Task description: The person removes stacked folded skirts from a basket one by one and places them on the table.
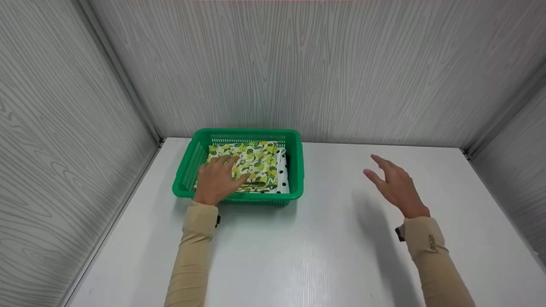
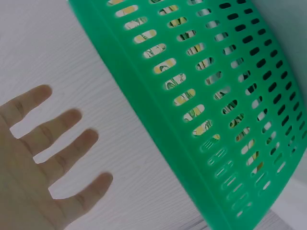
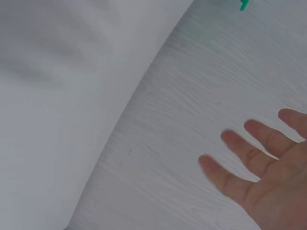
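A green plastic basket (image 1: pixel 239 196) with slotted walls stands at the back left of the white table. Folded cloth printed with lemons and leaves (image 1: pixel 256 162) lies in it, on top of a white cloth with black dots (image 1: pixel 282 172). My left hand (image 1: pixel 217 179) hovers over the basket's near left part, fingers spread and nothing in them. In the left wrist view the left hand (image 2: pixel 43 167) shows beside the basket's rim (image 2: pixel 144 115). Over the right side of the table, my right hand (image 1: pixel 396 187) is held in the air, fingers extended, holding nothing.
The white table (image 1: pixel 307 247) is bounded by a grey wood-grain back wall (image 1: pixel 298 72) right behind the basket, and by side walls at left (image 1: pixel 55 149) and right (image 1: pixel 520 149). A shadow falls on the tabletop beside the right arm.
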Available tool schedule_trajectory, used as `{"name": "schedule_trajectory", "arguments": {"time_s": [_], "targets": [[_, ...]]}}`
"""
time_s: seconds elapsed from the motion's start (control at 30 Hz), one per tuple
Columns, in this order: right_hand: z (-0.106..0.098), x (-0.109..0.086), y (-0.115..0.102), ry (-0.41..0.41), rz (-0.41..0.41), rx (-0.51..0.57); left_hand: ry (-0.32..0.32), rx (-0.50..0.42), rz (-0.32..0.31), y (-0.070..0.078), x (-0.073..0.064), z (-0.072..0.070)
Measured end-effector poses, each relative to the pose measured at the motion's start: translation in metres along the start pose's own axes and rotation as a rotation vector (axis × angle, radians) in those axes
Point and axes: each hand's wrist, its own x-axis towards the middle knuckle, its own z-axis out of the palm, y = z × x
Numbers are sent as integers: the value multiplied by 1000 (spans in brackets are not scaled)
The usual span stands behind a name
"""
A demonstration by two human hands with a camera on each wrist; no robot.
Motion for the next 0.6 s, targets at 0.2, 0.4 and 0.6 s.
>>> {"name": "schedule_trajectory", "arguments": {"time_s": [0.2,0.4,0.6], "targets": [[31,28,-32,191,-144,106,110,-76,-12,-10,-1,3],[64,49,-65,185,-150,234,52,-122,-120,-20,-2,10],[92,64,-93,115,-94,313,32,-152,-238,-33,-5,12]]}}
